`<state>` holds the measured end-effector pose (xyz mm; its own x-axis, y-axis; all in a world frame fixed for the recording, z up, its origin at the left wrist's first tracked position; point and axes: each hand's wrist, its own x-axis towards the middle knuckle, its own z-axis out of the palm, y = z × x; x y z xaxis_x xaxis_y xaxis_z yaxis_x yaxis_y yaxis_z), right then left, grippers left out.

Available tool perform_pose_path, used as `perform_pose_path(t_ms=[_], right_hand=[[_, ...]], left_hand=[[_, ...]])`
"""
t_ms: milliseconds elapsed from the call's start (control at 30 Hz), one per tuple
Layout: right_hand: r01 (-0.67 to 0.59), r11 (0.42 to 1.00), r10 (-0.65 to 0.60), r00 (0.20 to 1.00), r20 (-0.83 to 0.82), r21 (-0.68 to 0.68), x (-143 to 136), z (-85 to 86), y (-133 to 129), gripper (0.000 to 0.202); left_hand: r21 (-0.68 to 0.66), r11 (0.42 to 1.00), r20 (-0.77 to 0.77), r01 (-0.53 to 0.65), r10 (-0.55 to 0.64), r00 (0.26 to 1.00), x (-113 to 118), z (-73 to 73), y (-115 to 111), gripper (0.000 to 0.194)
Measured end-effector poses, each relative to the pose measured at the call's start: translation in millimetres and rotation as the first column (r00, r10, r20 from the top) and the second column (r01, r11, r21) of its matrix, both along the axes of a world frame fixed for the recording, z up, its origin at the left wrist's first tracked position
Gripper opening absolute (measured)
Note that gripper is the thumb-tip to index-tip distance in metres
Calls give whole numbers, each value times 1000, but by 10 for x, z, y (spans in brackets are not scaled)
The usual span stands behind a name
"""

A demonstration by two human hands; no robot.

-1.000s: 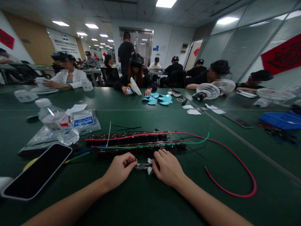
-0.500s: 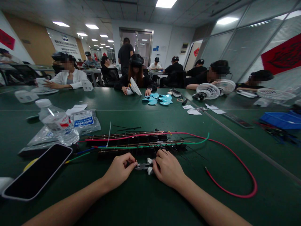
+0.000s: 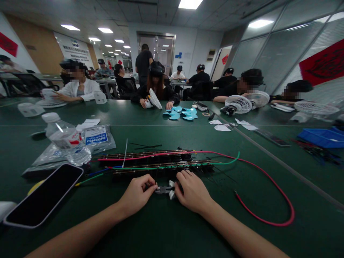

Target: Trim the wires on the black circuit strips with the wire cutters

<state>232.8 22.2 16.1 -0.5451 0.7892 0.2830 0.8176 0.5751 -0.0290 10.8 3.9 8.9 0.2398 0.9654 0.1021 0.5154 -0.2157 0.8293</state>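
Observation:
My right hand (image 3: 193, 190) is closed round a pair of pliers (image 3: 163, 190) with white grips, whose grey jaws point left. Pinched fingertips of my left hand (image 3: 138, 192) meet the tip of those jaws. What they hold is too small to make out; a thin dark strip rises just above them. Right beyond both hands lie two long black strips (image 3: 118, 175) with copper-coloured wires along them. A red wire (image 3: 271, 181) and a green wire (image 3: 228, 161) run over these strips. From the left part a white cable tie (image 3: 125, 152) stands up.
At left are a phone (image 3: 45, 195), a plastic bottle (image 3: 66, 139) and clear bags (image 3: 96, 138). Thin black strips (image 3: 146, 146) lie behind the wires. Farther off are blue fan blades (image 3: 180, 113), fans (image 3: 239, 104), a blue tray (image 3: 319, 138) and several people seated across the table.
My right hand has shifted very slightly, its fingers moving a little to the left over the pliers. Otherwise the scene holds still apart from a tiny camera shift.

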Motion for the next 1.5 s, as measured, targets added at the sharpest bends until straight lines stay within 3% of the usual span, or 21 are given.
perform_pose_path(t_ms=[233,1267,1500], right_hand=[[-34,999,34,999,14,40,-8,5,9,24],[-24,997,24,1000,1,68,1,-9,-2,19],[-38,997,38,999,-1,72,14,-22,-15,30]], left_hand=[[21,1000,3,7,-7,1000,-9,-47,-1,12],[24,1000,13,13,-14,1000,0,-26,11,13],[14,1000,5,18,-18,1000,-4,-16,11,14]])
